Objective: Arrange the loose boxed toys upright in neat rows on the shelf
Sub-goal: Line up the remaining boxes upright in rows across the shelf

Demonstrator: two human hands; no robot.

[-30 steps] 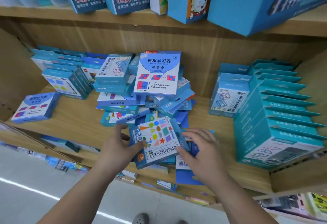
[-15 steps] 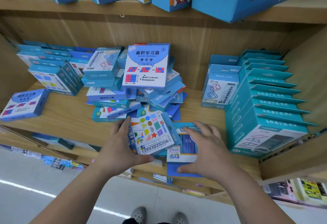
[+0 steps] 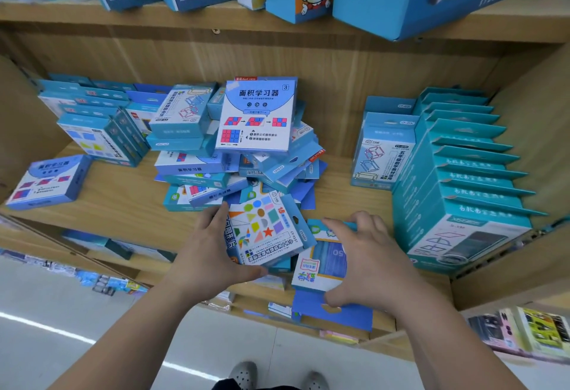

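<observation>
Both hands are closed on boxes at the front lip of the shelf (image 3: 123,201). I have the left hand (image 3: 206,254) gripping the shapes box (image 3: 262,229) by its left edge, thumb on the near side and fingers reaching up the far side. The right hand (image 3: 370,263) spans the flat blue box (image 3: 324,260) just beside it, fingers curled over the far edge and thumb at the near edge by the hang tab (image 3: 333,312). The shapes box lies tilted, overlapping the blue one.

I judge these to be light, thin card: stiff across the face, easily dented at the walls, and glossy enough to slip. I would hold them by opposite edges, never by the tab, which looks likely to fold. The loose pile (image 3: 246,170) behind leans forward and could slide if nudged.
</observation>
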